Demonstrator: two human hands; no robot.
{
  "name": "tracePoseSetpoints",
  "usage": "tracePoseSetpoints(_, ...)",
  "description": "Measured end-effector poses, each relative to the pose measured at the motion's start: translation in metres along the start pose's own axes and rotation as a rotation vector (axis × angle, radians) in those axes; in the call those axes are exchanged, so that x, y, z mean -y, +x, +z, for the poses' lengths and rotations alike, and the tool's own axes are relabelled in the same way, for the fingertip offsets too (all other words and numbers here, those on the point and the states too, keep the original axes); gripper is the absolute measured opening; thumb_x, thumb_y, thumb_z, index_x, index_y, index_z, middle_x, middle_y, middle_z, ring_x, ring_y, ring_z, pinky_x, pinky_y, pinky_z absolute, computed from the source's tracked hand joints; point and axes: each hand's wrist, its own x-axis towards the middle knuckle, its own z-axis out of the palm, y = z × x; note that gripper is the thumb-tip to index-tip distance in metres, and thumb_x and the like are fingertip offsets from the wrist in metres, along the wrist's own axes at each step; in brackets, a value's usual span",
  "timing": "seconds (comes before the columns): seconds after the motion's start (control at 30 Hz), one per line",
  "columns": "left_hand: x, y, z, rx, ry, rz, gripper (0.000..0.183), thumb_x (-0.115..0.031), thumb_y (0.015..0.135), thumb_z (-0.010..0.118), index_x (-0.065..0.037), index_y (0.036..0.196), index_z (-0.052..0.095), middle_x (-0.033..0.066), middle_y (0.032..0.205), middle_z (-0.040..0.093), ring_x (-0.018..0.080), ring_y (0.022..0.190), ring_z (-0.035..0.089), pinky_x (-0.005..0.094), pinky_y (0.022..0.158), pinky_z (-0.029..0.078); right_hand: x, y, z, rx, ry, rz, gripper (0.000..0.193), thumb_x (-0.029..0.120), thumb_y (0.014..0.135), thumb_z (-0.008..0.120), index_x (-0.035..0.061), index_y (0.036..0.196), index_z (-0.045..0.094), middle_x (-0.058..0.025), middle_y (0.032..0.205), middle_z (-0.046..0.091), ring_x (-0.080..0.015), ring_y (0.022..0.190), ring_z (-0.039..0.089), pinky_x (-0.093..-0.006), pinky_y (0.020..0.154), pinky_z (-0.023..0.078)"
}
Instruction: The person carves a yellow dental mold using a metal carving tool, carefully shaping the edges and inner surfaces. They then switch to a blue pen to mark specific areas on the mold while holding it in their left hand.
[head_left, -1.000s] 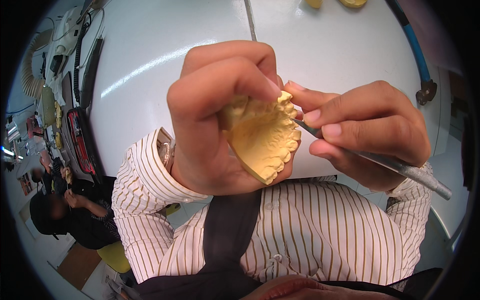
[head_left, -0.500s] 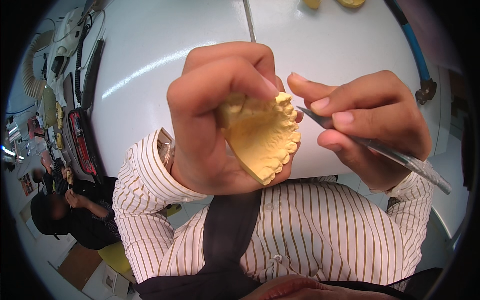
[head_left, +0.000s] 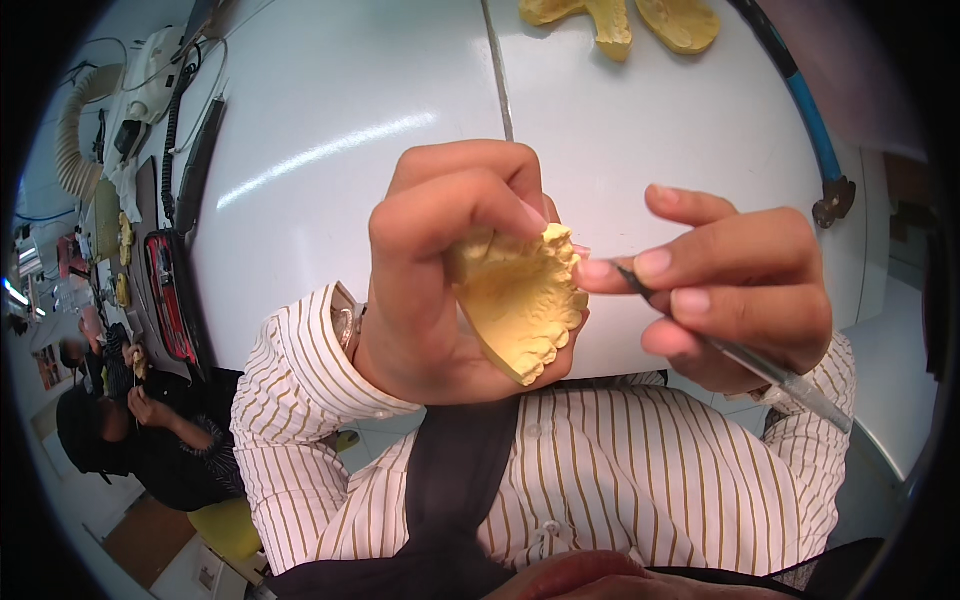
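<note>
My left hand (head_left: 425,250) is wrapped round a yellow plaster dental model (head_left: 515,305), its row of teeth turned toward my right hand. The thumb and bent fingers grip its far edge and underside. In my right hand (head_left: 755,290) is a slim metal carving knife (head_left: 765,368) with a knurled handle, held like a pen. Its dark pointed blade lies among the fingertips, close to the teeth. One fingertip of the right hand reaches the model's tooth edge; whether the blade touches it I cannot tell.
More yellow plaster pieces (head_left: 680,22) lie at the far side of the white table (head_left: 300,250). A blue-handled hammer (head_left: 815,125) rests at the right. On the left are a red-and-black tool case (head_left: 172,295), a black handpiece (head_left: 200,160) and a ribbed hose (head_left: 75,140). Another person (head_left: 150,440) works beyond.
My view has tilted, bringing more of the far plaster pieces into sight. My right hand has moved in, and a fingertip now meets the model's teeth where the blade pointed before.
</note>
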Motion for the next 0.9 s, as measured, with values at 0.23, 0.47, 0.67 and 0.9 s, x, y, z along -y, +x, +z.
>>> tracePoseSetpoints(0.23,-0.006,0.000,-0.003,0.039,-0.015,-0.034,0.074,0.001,0.059,0.077,-0.006,0.112,0.026,0.0139,0.102,0.034,0.0214,0.080,0.059,0.0341,0.071,0.056,-0.005,0.006,-0.009,-0.015,-0.086,0.035,0.020,0.013,0.089,0.057,0.0078,0.102,0.043,-0.0121,0.100,0.050,-0.0204,0.085,0.066,-0.0388,0.089,0.050)
tracePoseSetpoints(0.47,-0.003,0.002,-0.002,0.045,-0.090,-0.049,0.074,0.003,0.058,0.076,-0.007,0.113,0.026,0.0140,0.102,0.034,0.0231,0.082,0.059,0.0357,0.073,0.056,-0.004,0.006,-0.010,-0.071,0.006,0.110,0.027,0.026,0.089,0.059,0.0076,0.098,0.042,-0.0148,0.101,0.051,-0.0210,0.083,0.064,-0.0297,0.067,0.055)
tracePoseSetpoints(0.67,-0.005,0.001,-0.006,0.076,-0.078,-0.119,0.078,0.000,0.058,0.078,-0.005,0.114,0.024,0.0149,0.103,0.034,0.0225,0.085,0.057,0.0347,0.073,0.055,-0.010,0.006,-0.003,-0.068,0.192,0.188,0.029,0.028,0.086,0.062,0.0053,0.094,0.045,-0.0151,0.097,0.054,-0.0236,0.085,0.063,-0.0338,0.076,0.054)
tracePoseSetpoints(0.9,-0.004,0.003,-0.007,0.101,-0.089,-0.116,0.078,0.000,0.059,0.077,-0.004,0.115,0.024,0.0159,0.103,0.035,0.0222,0.088,0.056,0.0320,0.075,0.053,-0.005,0.006,-0.001,-0.043,0.219,0.235,0.023,0.007,0.078,0.069,0.0027,0.092,0.051,-0.0157,0.094,0.056,-0.0280,0.090,0.063,-0.0393,0.082,0.054)
